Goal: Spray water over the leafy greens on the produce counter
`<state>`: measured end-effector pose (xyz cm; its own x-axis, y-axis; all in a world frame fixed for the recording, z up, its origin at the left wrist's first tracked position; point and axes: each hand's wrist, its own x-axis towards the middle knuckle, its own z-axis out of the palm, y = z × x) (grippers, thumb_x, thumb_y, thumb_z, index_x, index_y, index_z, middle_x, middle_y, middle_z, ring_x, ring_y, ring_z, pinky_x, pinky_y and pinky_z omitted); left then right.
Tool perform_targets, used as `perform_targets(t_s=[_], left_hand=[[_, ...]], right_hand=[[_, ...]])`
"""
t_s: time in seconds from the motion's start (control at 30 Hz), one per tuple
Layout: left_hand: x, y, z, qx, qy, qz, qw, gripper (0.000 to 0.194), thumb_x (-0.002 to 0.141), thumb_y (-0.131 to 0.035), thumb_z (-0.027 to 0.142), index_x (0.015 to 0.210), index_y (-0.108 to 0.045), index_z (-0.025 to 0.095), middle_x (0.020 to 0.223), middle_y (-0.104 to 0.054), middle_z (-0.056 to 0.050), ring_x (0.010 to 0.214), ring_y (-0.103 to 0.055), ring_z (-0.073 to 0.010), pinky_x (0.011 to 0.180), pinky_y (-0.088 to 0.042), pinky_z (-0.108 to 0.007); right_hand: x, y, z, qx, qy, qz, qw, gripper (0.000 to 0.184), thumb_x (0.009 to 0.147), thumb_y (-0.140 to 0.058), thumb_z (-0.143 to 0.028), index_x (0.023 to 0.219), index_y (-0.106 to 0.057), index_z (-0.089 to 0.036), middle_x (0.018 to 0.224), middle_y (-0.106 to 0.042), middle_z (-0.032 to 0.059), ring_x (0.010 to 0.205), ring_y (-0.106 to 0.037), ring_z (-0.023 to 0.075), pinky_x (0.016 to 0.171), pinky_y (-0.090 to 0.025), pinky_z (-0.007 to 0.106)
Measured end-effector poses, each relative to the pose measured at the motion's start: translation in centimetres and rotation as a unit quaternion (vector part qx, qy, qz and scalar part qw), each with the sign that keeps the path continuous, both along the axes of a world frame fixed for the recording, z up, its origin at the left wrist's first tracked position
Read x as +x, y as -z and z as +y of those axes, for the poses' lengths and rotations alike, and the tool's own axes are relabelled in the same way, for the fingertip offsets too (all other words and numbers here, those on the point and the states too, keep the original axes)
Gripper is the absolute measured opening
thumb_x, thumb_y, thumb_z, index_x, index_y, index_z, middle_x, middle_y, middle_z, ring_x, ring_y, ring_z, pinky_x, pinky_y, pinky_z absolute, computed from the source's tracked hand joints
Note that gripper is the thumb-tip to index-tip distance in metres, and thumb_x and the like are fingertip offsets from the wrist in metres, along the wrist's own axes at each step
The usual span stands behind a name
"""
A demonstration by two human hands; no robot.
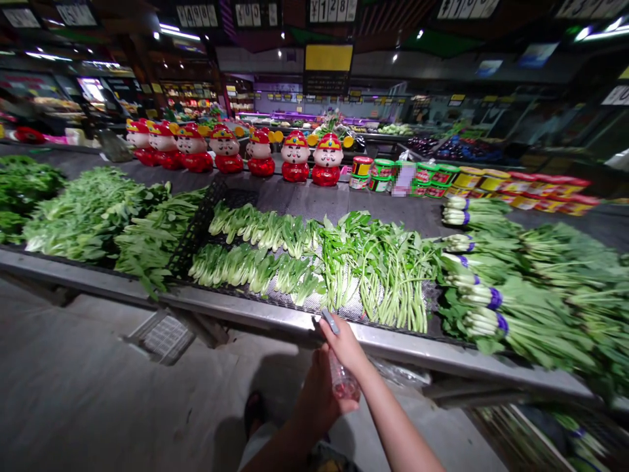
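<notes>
A clear plastic spray bottle (343,382) with a grey head (330,321) is between my two hands at the bottom centre. My right hand (346,346) closes around its upper part, just below the grey head. Lower down, my left hand (318,387) wraps the bottle's side, its thumb near the base. Both hands are in front of the metal edge of a vegetable display. Just beyond them lie leafy green stems (388,275) and, to the left, rows of small bok choy (255,265). My palms and some fingers are hidden.
The metal rail (393,344) runs across the display's front. A black crate (194,239) divides the greens at left. Purple-banded bunches (494,298) lie at right. Red figurine jars (296,157) and stacked tins (469,178) line the back. A grey plastic crate (160,335) sits below.
</notes>
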<state>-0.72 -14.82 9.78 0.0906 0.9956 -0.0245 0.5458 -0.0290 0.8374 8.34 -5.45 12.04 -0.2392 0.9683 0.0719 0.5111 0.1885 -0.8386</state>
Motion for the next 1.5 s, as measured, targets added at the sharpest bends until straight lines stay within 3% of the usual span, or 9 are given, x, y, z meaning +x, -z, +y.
perform_targets(t_s=[0.13,0.3,0.5,0.63,0.9,1.07,1.3,1.5], left_hand=[[-0.1,-1.7,1.3,0.038,0.024,-0.037,0.998,0.103,0.052,-0.08,0.021,0.136,-0.022,0.012,0.129,-0.04,-0.017,0.121,-0.043,-0.0311,0.104,-0.037,-0.035],[-0.2,-3.7,3.9,0.06,0.004,-0.019,0.998,0.103,0.05,-0.081,0.025,0.135,-0.024,0.013,0.127,-0.042,-0.015,0.115,-0.048,-0.0314,0.1,-0.041,-0.038],[-0.5,-4.9,6.4,0.071,-0.02,-0.001,0.997,0.108,0.045,-0.083,0.021,0.134,-0.022,0.015,0.126,-0.042,-0.013,0.111,-0.051,-0.0281,0.098,-0.043,-0.034],[-0.5,-4.7,7.2,0.069,-0.009,0.004,0.998,0.112,0.044,-0.084,0.022,0.134,-0.019,0.016,0.125,-0.041,-0.012,0.114,-0.05,-0.028,0.101,-0.041,-0.033],[0.6,-4.0,7.4,0.121,-0.015,-0.005,0.992,0.111,0.043,-0.084,0.015,0.135,-0.02,0.016,0.126,-0.042,-0.012,0.115,-0.05,-0.0284,0.102,-0.041,-0.03],[1.3,-5.0,8.4,0.067,0.008,0.008,0.998,0.112,0.044,-0.084,0.017,0.135,-0.018,0.017,0.13,-0.038,-0.012,0.116,-0.049,-0.0267,0.101,-0.041,-0.03],[2.9,-5.7,8.8,0.042,0.026,0.016,0.999,0.113,0.044,-0.086,0.023,0.134,-0.018,0.014,0.128,-0.038,-0.014,0.118,-0.047,-0.0266,0.103,-0.038,-0.033],[3.8,-5.8,8.4,0.036,0.042,0.007,0.998,0.114,0.043,-0.087,0.021,0.134,-0.02,0.012,0.13,-0.038,-0.015,0.118,-0.046,-0.0262,0.104,-0.037,-0.031]], right_hand=[[0.3,-1.5,1.0,0.022,0.0,0.023,1.0,0.039,0.088,-0.043,-0.048,0.105,-0.061,-0.016,0.091,-0.066,0.008,0.085,-0.061,0.0216,0.081,-0.045,0.034],[0.1,-4.3,3.0,0.056,-0.015,0.045,0.997,0.044,0.088,-0.045,-0.046,0.12,-0.055,-0.018,0.099,-0.065,0.0076,0.09,-0.061,0.0211,0.084,-0.046,0.035],[-1.0,-6.3,5.3,0.078,-0.007,0.054,0.995,0.042,0.088,-0.042,-0.048,0.115,-0.058,-0.019,0.096,-0.065,0.0075,0.087,-0.06,0.0211,0.08,-0.047,0.035],[-1.2,-6.4,6.0,0.078,0.008,0.034,0.996,0.041,0.089,-0.04,-0.049,0.105,-0.061,-0.018,0.088,-0.065,0.0079,0.079,-0.06,0.0215,0.074,-0.047,0.036],[-0.1,-6.5,6.2,0.08,0.01,0.035,0.996,0.043,0.089,-0.039,-0.048,0.111,-0.058,-0.017,0.088,-0.065,0.0074,0.079,-0.059,0.0213,0.075,-0.046,0.036],[1.1,-7.3,6.7,0.097,0.018,0.041,0.994,0.036,0.089,-0.041,-0.046,0.101,-0.06,-0.018,0.085,-0.064,0.0055,0.077,-0.058,0.0199,0.074,-0.047,0.035],[2.7,-7.1,6.8,0.09,0.051,0.026,0.994,0.032,0.088,-0.041,-0.047,0.078,-0.056,-0.021,0.07,-0.059,0.0029,0.062,-0.053,0.0175,0.061,-0.043,0.032],[4.1,-6.8,6.3,0.094,0.049,0.033,0.994,0.03,0.088,-0.041,-0.045,0.081,-0.057,-0.02,0.075,-0.061,0.0039,0.069,-0.056,0.0187,0.066,-0.044,0.033]])
